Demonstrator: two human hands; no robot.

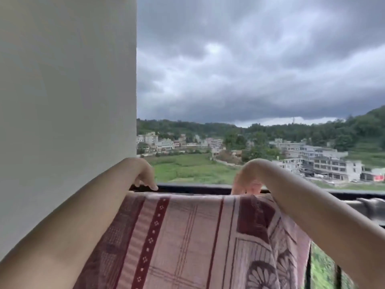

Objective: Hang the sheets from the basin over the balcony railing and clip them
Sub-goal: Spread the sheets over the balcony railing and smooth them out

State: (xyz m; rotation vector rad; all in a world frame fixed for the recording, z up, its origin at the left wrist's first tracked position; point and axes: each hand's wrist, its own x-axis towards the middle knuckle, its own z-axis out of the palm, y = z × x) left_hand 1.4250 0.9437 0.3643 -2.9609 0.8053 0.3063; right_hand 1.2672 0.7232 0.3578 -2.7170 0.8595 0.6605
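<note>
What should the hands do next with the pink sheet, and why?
Probably pull the far edge further down over the railing. The sheet lies draped across it, with the left hand and right hand both reaching over the top edge. No clips show yet, so evening the drape likely comes first.

Woven matt cloth sheet (193,236), glossy dark metal railing (193,187)

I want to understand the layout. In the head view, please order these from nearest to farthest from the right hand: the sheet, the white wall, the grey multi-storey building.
1. The sheet: its top edge is under the right hand, on the railing.
2. The white wall: to the left, beyond the left hand.
3. The grey multi-storey building: far off, right, across the field.
</note>
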